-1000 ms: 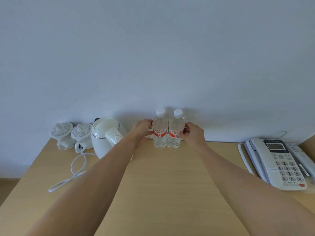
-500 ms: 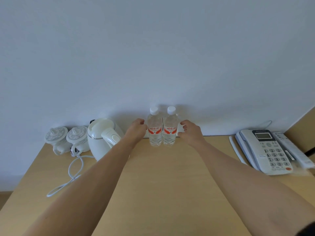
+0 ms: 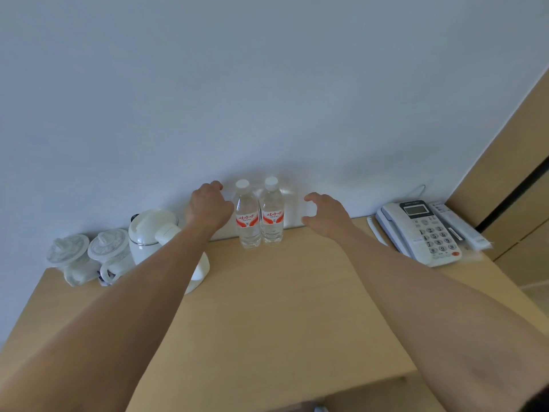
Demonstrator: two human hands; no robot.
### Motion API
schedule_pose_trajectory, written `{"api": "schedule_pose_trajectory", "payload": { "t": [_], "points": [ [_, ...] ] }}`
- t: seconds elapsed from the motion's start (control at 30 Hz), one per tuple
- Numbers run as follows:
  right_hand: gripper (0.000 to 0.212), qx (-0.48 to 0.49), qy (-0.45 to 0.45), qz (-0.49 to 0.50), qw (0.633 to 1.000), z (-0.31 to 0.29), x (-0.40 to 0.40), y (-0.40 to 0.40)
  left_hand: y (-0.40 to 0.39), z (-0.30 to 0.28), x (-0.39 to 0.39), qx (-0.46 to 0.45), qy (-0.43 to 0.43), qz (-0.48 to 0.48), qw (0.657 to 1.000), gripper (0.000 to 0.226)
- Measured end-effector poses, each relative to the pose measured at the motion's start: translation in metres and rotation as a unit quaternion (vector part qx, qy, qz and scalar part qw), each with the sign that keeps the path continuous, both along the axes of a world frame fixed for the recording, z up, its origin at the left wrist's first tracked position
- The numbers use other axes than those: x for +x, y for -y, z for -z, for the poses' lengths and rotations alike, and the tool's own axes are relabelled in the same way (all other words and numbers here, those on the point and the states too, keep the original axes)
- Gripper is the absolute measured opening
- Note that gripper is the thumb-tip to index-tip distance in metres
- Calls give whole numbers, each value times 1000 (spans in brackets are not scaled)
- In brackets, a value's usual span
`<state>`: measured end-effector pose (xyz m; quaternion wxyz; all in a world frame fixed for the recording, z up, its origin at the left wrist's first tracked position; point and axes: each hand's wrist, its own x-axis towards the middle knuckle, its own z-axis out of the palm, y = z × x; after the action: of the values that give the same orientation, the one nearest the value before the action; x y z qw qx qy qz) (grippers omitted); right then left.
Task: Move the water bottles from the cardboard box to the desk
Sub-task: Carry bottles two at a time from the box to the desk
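both hands point(image 3: 209, 208) point(image 3: 325, 215) loose, holding nothing, flanking two upright water bottles point(image 3: 247, 218) point(image 3: 271, 215) on desk point(image 3: 267, 307).

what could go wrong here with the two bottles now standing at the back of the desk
The left hand sits very close beside the left bottle; a careless pull back might clip it, and since the right bottle stands right next to it, both could topple. The left forearm lies across the white kettle, so drawing it back low could nudge it. The right hand is clear of the bottles, so it poses less risk.
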<state>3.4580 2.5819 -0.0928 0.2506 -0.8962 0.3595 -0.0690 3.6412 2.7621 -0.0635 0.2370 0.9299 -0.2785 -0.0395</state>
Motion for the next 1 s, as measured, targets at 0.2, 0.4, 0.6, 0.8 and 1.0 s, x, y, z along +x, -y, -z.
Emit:
{"api": "schedule_pose_trajectory", "payload": {
  "t": [0.2, 0.4, 0.6, 0.8, 1.0],
  "points": [
    [57, -3, -1, -4, 1000, -6, -27, 0, -2, -5, -25, 43, 90, -8, 995, 39],
    [54, 4, 21, 6, 1000, -13, -73, 5, 14, -21, -59, 27, 175, 16, 984, 39],
    [53, 6, 19, 38, 999, -16, -155, 11, 42, -20, -131, 39, 207, 91, 973, 44],
    [56, 6, 5, 88, 996, -16, -264, 20, 79, -9, -236, 52, 189, 177, 965, 48],
    [59, 28, 1, 193, 981, -16, -402, 33, 134, 7, -375, 93, 140, 277, 946, 42]
  ]
}}
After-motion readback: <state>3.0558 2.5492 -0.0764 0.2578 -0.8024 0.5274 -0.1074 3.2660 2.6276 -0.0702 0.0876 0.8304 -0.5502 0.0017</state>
